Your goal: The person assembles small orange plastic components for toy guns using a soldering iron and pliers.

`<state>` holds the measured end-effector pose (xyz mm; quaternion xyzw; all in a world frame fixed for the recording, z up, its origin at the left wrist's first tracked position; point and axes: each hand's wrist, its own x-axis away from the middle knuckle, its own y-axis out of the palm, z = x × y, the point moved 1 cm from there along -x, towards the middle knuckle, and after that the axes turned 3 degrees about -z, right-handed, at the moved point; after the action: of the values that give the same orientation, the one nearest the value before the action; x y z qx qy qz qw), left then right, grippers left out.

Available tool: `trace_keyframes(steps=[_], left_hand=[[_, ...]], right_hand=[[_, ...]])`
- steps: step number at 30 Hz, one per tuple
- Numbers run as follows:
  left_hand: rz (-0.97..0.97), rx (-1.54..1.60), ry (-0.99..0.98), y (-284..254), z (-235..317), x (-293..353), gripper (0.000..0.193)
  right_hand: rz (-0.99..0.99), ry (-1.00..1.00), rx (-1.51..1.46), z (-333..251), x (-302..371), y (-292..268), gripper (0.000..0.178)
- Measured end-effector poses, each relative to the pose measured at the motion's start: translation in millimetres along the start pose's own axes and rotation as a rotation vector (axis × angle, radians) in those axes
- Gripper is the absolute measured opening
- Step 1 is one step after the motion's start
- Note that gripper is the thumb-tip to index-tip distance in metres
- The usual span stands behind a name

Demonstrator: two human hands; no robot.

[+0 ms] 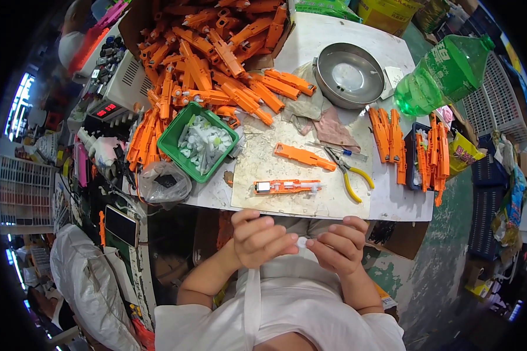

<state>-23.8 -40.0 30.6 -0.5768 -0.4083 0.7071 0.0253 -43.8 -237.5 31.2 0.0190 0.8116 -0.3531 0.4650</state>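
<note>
Just off the front edge of the worktable, my left hand (261, 238) and my right hand (341, 247) meet with fingers curled. Between their fingertips is a small white round piece (301, 242), pinched from both sides; its exact kind is too small to make out. Beyond my hands, an opened orange plastic shell (282, 186) lies on a worn board (257, 161), with white and metallic parts inside. Farther back on the board is a plain orange shell half (304, 156). Pliers with yellow handles (351, 178) rest to its right, beside a thin screwdriver-like tool (346, 152).
Orange shells (199, 64) pile up at the back left. A green basket (165, 142) holds small white parts; a clear plastic bag (165, 182) is nearby. At the back stand a round metal pan (349, 75) and a green bottle (442, 76). More orange shells (386, 134) lie right.
</note>
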Motion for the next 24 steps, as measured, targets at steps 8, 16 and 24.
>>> trace_keyframes(steps=[8, 16, 24], left_hand=[[-0.091, 0.733, -0.543, 6.5, 13.0, -8.4, 0.037], [-0.056, 0.728, -0.57, 2.7, 15.3, -10.8, 0.031], [-0.021, 0.44, -0.329, -1.6, 10.0, -13.7, 0.032]], right_hand=[[0.072, -0.073, 0.064, -1.6, 1.6, -3.5, 0.022], [0.092, -0.05, 0.085, 0.1, 1.9, 0.0, 0.015], [0.02, 0.106, -0.089, -5.3, -2.8, -5.0, 0.026]])
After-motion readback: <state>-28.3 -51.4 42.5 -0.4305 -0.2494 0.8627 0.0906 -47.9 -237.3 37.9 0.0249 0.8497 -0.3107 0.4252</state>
